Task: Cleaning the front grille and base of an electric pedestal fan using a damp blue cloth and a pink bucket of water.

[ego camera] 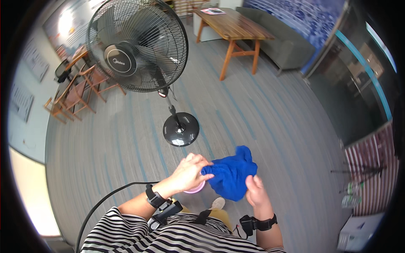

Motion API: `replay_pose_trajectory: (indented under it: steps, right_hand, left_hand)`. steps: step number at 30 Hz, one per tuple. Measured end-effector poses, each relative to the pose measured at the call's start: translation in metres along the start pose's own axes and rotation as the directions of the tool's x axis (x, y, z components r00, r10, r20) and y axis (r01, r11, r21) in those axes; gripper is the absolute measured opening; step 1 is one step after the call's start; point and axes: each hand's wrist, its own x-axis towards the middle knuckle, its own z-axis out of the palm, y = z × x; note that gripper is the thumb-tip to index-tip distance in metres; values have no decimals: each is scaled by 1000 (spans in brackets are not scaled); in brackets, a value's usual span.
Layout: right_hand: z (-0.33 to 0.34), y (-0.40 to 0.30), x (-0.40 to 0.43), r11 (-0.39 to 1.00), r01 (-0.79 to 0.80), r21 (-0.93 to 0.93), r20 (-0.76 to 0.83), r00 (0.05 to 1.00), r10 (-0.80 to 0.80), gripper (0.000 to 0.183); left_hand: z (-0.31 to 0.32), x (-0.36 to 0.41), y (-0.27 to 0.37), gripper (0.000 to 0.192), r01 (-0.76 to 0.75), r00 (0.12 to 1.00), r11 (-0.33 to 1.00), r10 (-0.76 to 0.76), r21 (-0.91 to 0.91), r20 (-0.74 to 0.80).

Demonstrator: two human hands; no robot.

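Observation:
A blue cloth [229, 180] is spread, creased and bunched, between my two hands over the floor. My left hand [191, 170] pinches its left edge between thumb and fingers. At its right edge, the curled fingers of my right hand [257, 192] meet the fabric; part of that grip is hidden. Under my left hand shows the rim of a pink round container [195, 189], mostly covered by the hand and cloth. A black Midea pedestal fan [136, 47] stands in front of me, its round glossy base [181, 129] on the floor.
A wooden table [234, 23] and a grey sofa [278, 38] are at the back right. Wooden chairs [76, 91] line the left. Plastic bottles [351, 200] and a white box [359, 232] lie to my right. A black cable [107, 197] curves beside my left arm.

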Motion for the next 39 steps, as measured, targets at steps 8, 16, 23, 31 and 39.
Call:
replay_pose_trajectory:
  steps: [8, 16, 23, 31, 39]
  right_hand:
    - [-40, -30, 56, 983, 50, -176, 121, 992, -29, 35]
    - [-32, -114, 119, 937, -94, 338, 512, 853, -99, 63]
    - [-42, -119, 202, 965, 95, 246, 265, 951, -161, 35]
    - [-59, -158, 272, 843, -472, 257, 711, 683, 166, 47]
    - [-69, -128, 299, 946, -314, 84, 703, 692, 167, 45]
  left_hand:
    - [19, 32, -1, 28, 322, 943, 941, -309, 101, -124]
    - [-23, 83, 8, 25, 214, 851, 687, -480, -695, -212]
    - [-63, 136, 65, 24, -107, 839, 556, -395, -824, -375]
    - [-53, 181, 59, 24, -127, 591, 609, -588, -783, -552]
    - [-46, 195, 39, 19, -38, 493, 645, -652, -763, -576]
